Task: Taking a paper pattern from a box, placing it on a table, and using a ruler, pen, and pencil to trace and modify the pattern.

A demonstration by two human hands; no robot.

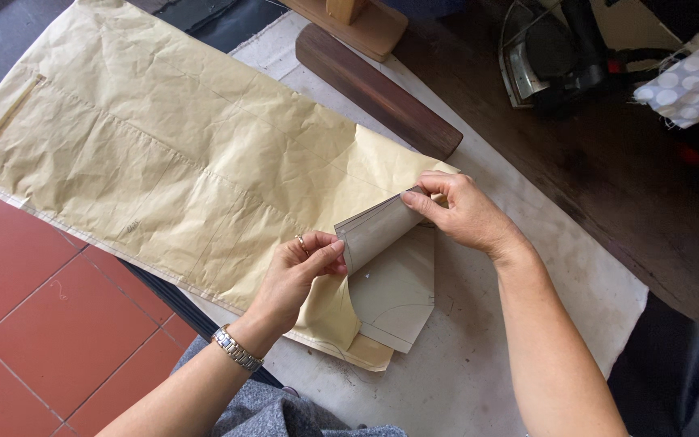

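A long, creased tan paper pattern (163, 154) lies across the padded white board (527, 324). On its near end rests a smaller grey card pattern piece (394, 295), its top part curled upward. My left hand (301, 267), with a ring and a metal wristwatch, pinches the curled card's left edge. My right hand (463, 212) grips the curled card's upper edge from the right. Both hands hold the same grey piece above the tan paper.
A dark wooden bar (378, 89) lies diagonally beyond the paper. An iron (548, 53) sits on the dark wooden table at the top right, beside dotted fabric (693, 81). Red floor tiles (34, 307) show at the lower left. A pale wooden stand (353, 20) sits at the top.
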